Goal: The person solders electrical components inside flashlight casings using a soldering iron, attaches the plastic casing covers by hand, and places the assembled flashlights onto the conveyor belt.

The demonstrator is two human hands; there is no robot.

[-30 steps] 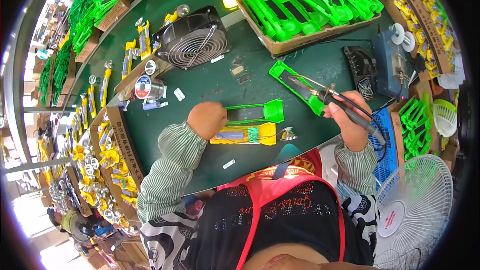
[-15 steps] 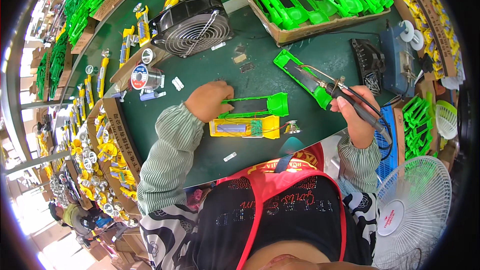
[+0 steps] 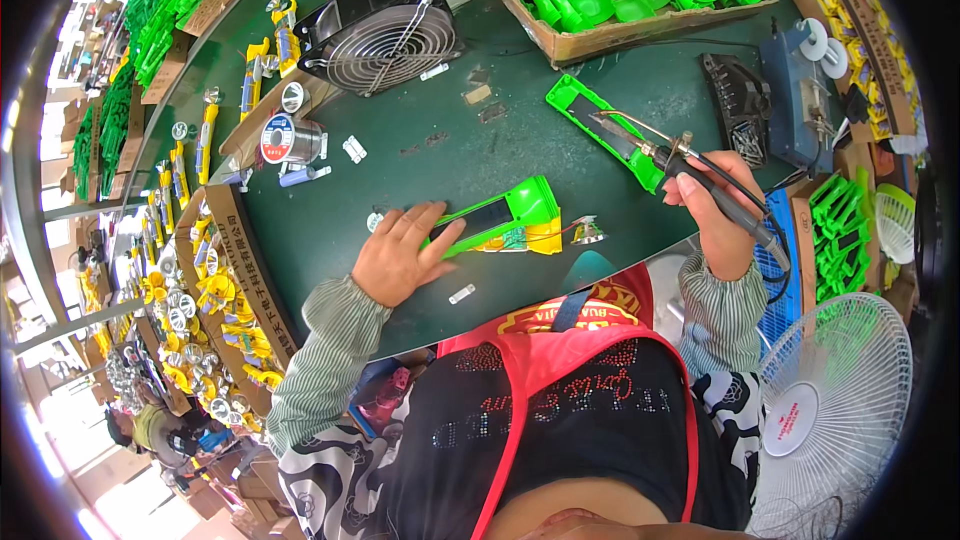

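My left hand [image 3: 393, 258] is closed around the left end of a green plastic flashlight casing [image 3: 513, 208], which tilts up to the right. The casing lies partly over a yellow flashlight casing [image 3: 545, 238] with a green circuit board. Thin wires run from that one to a small silvery reflector [image 3: 588, 231] on its right. In my right hand [image 3: 717, 220] is a soldering iron [image 3: 722, 198] with a thin bent metal tube beside its tip, pointing up-left. The tip hovers over or near a second green casing [image 3: 600, 130]; contact cannot be made out.
A black metal-grilled fan [image 3: 385, 30] stands at the back left, a solder spool [image 3: 290, 140] in front of it. A carton of green casings [image 3: 620, 25] is at the back. On the right are a black holder [image 3: 735, 110] and a blue machine [image 3: 795, 100]; small white parts [image 3: 461, 294] lie about.
My left hand has moved nearer and left, bringing the green casing over the yellow one and tilting it. My right hand still holds the soldering iron, barely shifted.
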